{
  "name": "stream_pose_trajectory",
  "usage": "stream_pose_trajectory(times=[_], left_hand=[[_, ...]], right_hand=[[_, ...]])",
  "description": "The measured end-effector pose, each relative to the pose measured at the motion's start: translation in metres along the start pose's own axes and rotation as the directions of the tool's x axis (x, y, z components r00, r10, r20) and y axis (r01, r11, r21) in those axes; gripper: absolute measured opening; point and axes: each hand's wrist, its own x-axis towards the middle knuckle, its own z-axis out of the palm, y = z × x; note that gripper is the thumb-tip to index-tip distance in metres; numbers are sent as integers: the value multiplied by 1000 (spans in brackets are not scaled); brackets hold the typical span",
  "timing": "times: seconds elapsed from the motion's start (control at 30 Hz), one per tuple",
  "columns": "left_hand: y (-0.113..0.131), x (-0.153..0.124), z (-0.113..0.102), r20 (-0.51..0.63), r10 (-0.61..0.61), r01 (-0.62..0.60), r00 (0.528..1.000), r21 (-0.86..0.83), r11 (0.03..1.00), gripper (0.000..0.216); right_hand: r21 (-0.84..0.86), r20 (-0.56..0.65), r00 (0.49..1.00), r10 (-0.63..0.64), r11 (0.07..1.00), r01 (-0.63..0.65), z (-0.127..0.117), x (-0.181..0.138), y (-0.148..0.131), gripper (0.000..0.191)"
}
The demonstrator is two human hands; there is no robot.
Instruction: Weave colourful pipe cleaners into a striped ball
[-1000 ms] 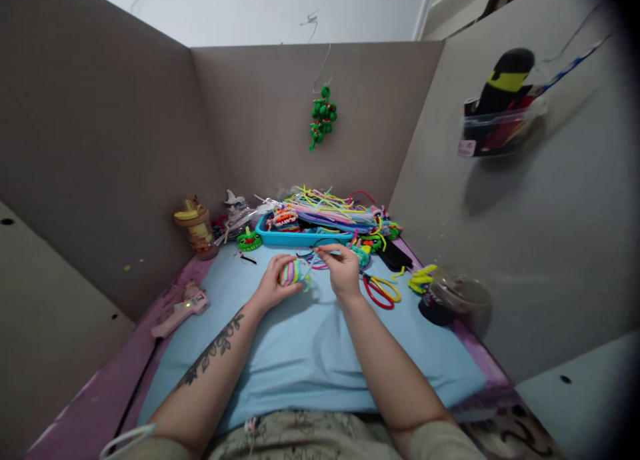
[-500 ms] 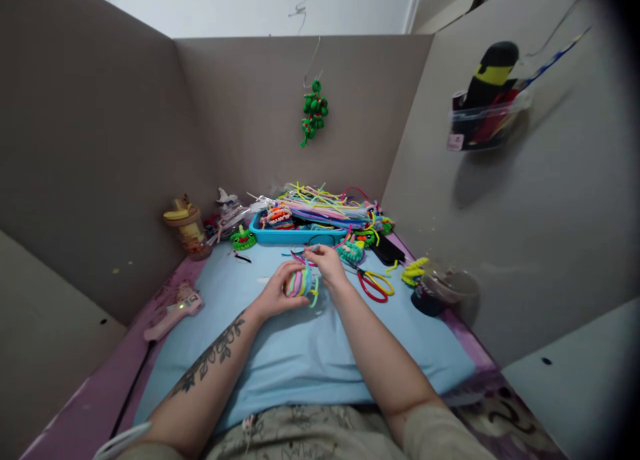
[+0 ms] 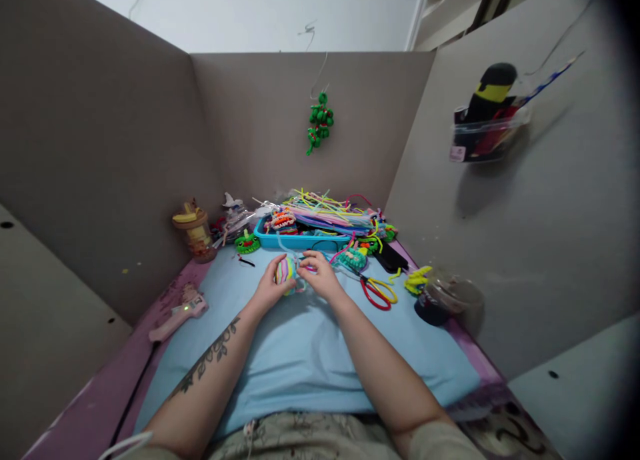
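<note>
A small piece of rainbow-striped pipe cleaners [image 3: 285,271] is in my left hand [image 3: 270,283], thumb below and fingers behind. A pale blue pipe cleaner strand [image 3: 281,241] sticks up past it towards the tray. On the piece's right side, my right hand [image 3: 320,273] has its fingers bent and pinched at the edge; the exact spot they grip is partly hidden. Beyond the right hand lies a teal fuzzy figure [image 3: 354,257]. Scissors with red and yellow handles [image 3: 379,292] rest to its right.
A blue tray [image 3: 300,242] heaped with pipe cleaners [image 3: 330,215] stands at the back. On the left are a pink glue gun [image 3: 180,317] and a lidded cup [image 3: 194,233]. A dark-based clear container [image 3: 435,307] and black phone-like object [image 3: 391,257] lie right. Panels enclose three sides.
My right hand has come down and closer to the striped piece, which has turned in my left hand. The pale blue strand now points up and left. The view has shifted slightly.
</note>
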Motion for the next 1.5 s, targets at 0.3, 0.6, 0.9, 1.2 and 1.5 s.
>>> stream_pose_trajectory(times=[0.3, 0.6, 0.9, 1.2, 1.5], left_hand=[[0, -2, 0, 148, 40, -43, 988, 12, 999, 83], [6, -6, 4, 129, 95, -112, 987, 129, 985, 84], [2, -4, -1, 155, 0, 0, 988, 0, 1000, 91], [4, -4, -3, 223, -93, 111, 970, -69, 991, 83], [5, -7, -14, 445, -133, 199, 885, -104, 974, 76]], right_hand=[[13, 92, 991, 99, 995, -101, 3, 0, 1, 20], [99, 24, 990, 140, 985, -142, 7, 0, -3, 24], [50, -20, 998, -55, 997, 56, 6, -8, -16, 16], [239, 68, 997, 44, 969, -59, 4, -9, -20, 9], [409, 320, 944, 83, 886, -217, -18, -3, -17, 26]])
